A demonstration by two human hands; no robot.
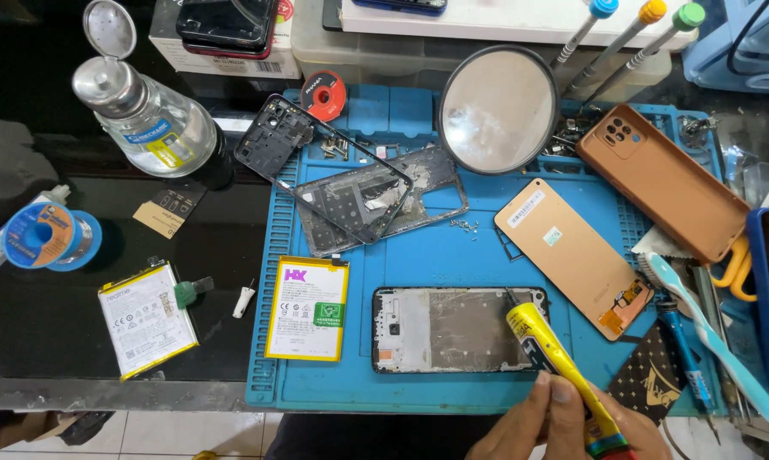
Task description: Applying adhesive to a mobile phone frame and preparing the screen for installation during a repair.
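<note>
Head view
Hands: both hands [563,422] are seen together at the front edge of the bench, right of centre; which fingers belong to which hand cannot be told.
Grasp: fingers are clenched around the rear end of a yellow glue tube [563,366].
Glue tube: it is held slanted, its black nozzle touching the right end of an opened phone frame [452,330].
Phone frame: it is laid flat near the front edge of the blue work mat [418,264], its inner side turned up.
Battery on mat: a yellow-edged battery [308,308] is placed just left of the phone frame.
Battery off mat: a second battery [147,319] is laid on the dark bench top, towards the front left corner.
Back cover: an orange back cover [572,255] is set right of centre on the mat, inner side up.
Case: a brown phone case [670,183] is laid at the mat's rear right corner.
Mirror: a round mirror [497,109] is stood at the mat's rear edge.
Bottle: a clear bottle [146,115] is lying on the rear left of the bench.
</note>
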